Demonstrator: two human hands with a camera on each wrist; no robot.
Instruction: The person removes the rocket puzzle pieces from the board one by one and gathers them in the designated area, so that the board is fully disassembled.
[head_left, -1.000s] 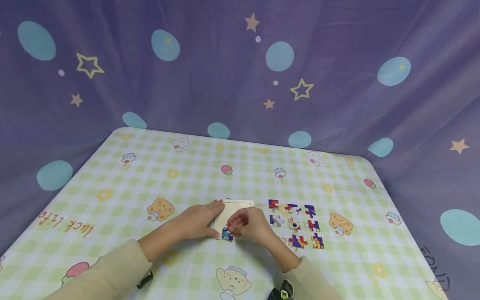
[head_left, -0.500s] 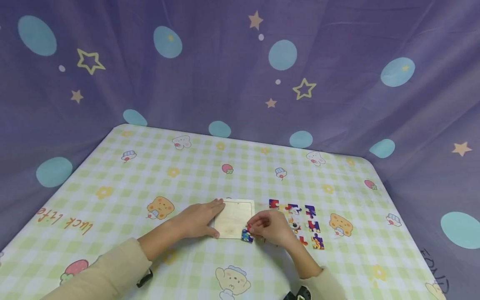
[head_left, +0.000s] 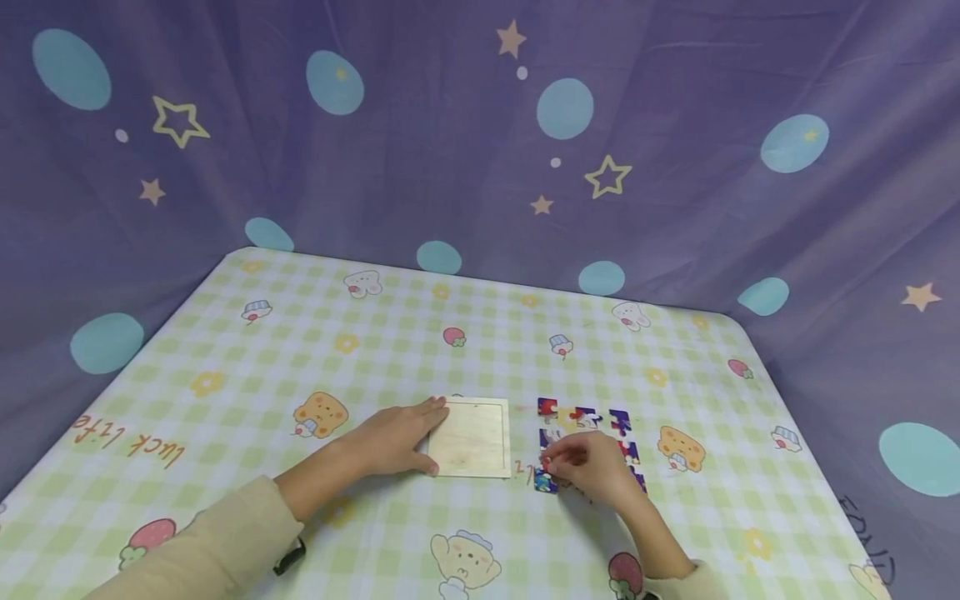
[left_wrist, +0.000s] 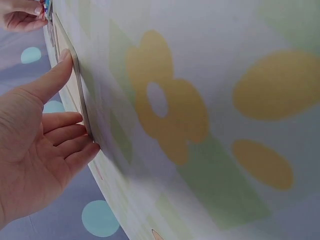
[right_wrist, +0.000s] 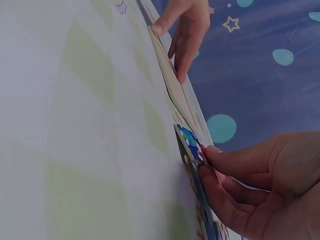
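Note:
My left hand (head_left: 397, 439) rests at the left edge of a pale wooden puzzle tray (head_left: 472, 437). In the left wrist view its thumb and nearly straight fingers (left_wrist: 65, 127) touch the tray's rim. The tray's bare inside shows, with a thin line along its border. To the right of it, my right hand (head_left: 592, 467) pinches a blue and red puzzle piece (head_left: 546, 480) between thumb and fingertips. The right wrist view has this piece (right_wrist: 190, 142) tilted, close over the tabletop. Several other puzzle pieces (head_left: 547, 408) lie in rows around and partly under the right hand.
A green and white checked cloth (head_left: 420, 350) with printed figures covers the table. Behind it hangs a purple curtain (head_left: 450, 167) with stars and blue ovals. The spread pieces (head_left: 620, 422) lie right of the tray.
My right hand has carried the pinched puzzle piece rightward, from over the tray to the left side of the spread pieces. The left hand has stayed at the tray's edge.

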